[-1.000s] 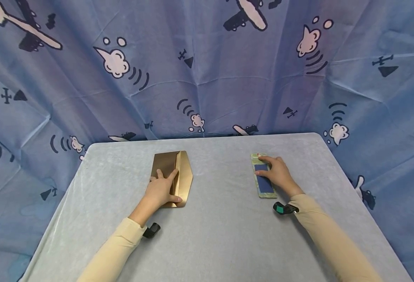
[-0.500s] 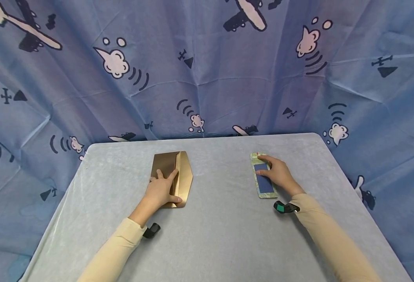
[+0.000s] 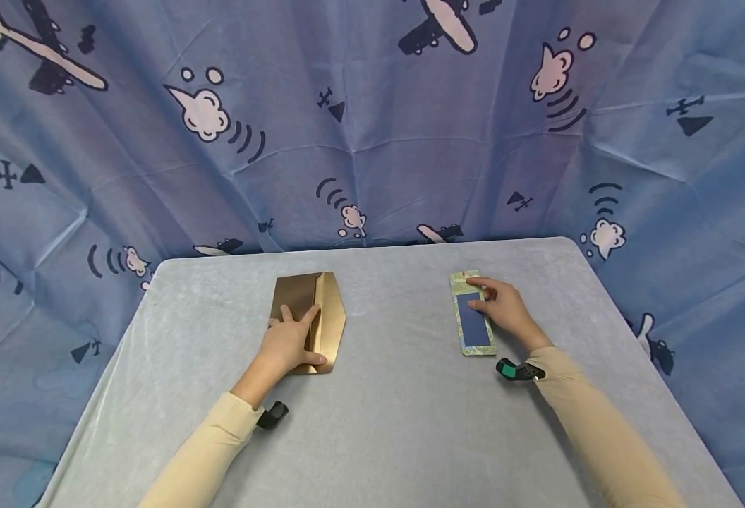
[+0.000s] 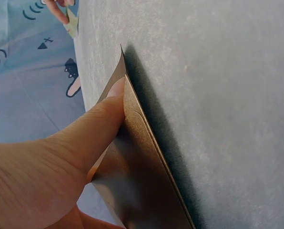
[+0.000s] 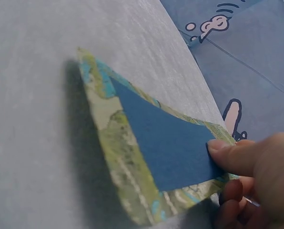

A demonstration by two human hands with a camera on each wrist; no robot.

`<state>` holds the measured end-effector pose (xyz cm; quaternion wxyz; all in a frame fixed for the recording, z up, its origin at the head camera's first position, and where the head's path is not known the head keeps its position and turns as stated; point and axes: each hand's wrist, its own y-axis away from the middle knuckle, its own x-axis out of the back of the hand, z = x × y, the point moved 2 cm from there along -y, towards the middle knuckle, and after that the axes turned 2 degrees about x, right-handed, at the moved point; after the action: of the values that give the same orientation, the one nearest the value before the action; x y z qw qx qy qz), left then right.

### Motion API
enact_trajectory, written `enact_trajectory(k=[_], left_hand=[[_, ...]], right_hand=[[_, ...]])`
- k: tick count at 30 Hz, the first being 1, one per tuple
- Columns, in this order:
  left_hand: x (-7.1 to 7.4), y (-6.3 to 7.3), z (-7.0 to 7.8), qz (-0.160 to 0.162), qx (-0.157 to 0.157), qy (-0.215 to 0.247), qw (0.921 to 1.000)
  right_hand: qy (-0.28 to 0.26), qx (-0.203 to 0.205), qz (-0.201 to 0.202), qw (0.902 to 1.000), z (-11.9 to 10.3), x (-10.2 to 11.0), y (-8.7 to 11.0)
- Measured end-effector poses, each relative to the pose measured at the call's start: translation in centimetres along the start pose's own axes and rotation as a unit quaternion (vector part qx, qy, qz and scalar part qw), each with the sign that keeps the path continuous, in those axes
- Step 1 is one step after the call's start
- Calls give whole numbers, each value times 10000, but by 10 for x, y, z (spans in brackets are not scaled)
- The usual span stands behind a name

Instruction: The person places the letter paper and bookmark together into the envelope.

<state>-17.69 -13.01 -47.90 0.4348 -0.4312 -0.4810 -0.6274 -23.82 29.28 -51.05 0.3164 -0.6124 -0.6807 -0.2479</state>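
Observation:
A gold envelope [image 3: 298, 289] lies on the left part of the table with its pointed flap [image 3: 333, 317] opened to the right. My left hand [image 3: 286, 342] rests on it with fingers spread; the thumb [image 4: 96, 121] is tucked in at the mouth beside the flap. Over on the right is a long card [image 3: 472, 331] with a blue panel and a green patterned border. My right hand [image 3: 504, 308] pinches its right edge, thumb [image 5: 232, 155] on the blue face and other fingers curled behind. The card bends and casts a shadow beneath in the right wrist view.
A pale grey cloth covers the table [image 3: 385, 409]. Behind and around it hangs a blue curtain [image 3: 385, 176] printed with planes and clouds. Each wrist wears a black camera, such as the left one [image 3: 274, 415].
My right thumb has slid from the middle of the card to its right edge, and the card has shifted slightly. The left hand and envelope stay in place.

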Motion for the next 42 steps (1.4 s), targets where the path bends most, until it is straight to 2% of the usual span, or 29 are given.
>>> enact_trajectory(k=[8, 16, 22, 28, 32, 37, 42], left_hand=[[0, 0, 0, 52, -30, 22, 10000], [-1, -1, -1, 32, -10, 28, 10000], [-1, 0, -1, 44, -14, 2, 10000], [-1, -1, -1, 60, -7, 6, 10000], [0, -1, -1, 69, 8, 5, 10000], [1, 0, 0, 58, 30, -4, 10000], [1, 0, 0, 55, 24, -31, 10000]], right_hand=[[-169, 65, 107, 9998, -3, 1, -1], [-1133, 194, 303, 9929, -3, 0, -5], [-1542, 419, 189, 9870, -5, -3, -4], [-1725, 552, 99, 9834, -11, -6, -3], [-1844, 611, 85, 9809, -21, -6, -3], [-2084, 760, -39, 9751, -51, -3, 4], [-2087, 843, -95, 9743, -68, -7, 7]])
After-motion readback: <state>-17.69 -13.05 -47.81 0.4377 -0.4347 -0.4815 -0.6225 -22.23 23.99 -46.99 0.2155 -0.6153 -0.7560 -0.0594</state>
